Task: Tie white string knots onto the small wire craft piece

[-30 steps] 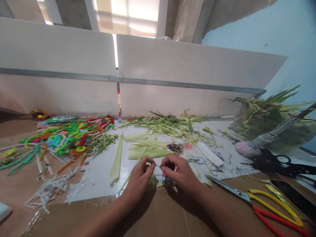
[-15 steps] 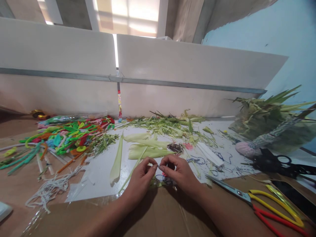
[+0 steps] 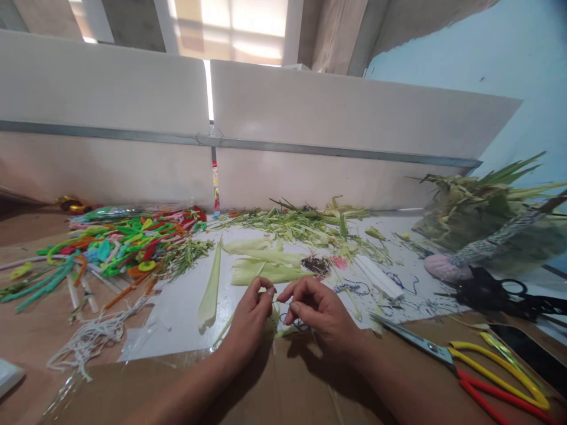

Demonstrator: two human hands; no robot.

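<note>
My left hand (image 3: 252,313) is closed in a pinch above the white sheet (image 3: 177,313), near its front edge. My right hand (image 3: 323,313) faces it, thumb and forefinger also pinched, with a small gap between the two hands. Something very thin runs between the fingertips, too fine to name. Loops of dark thread (image 3: 300,324) show just below my right fingers. Beyond the hands lie pale green corn husk leaves (image 3: 266,271) with a dark brown tuft (image 3: 315,265) at their right end. A single husk strip (image 3: 210,295) rests to the left.
Large scissors (image 3: 436,349) with yellow and red handles lie at the right, near a phone (image 3: 534,354) and a black tool (image 3: 482,292). Colourful pipe cleaners (image 3: 119,242) and white string (image 3: 95,336) cover the left. Plant scraps (image 3: 305,224) line the back by a white panel (image 3: 345,177).
My hands have moved apart: fingertips that met now have a small gap between them. My left hand shifted slightly left. The things on the table have stayed put.
</note>
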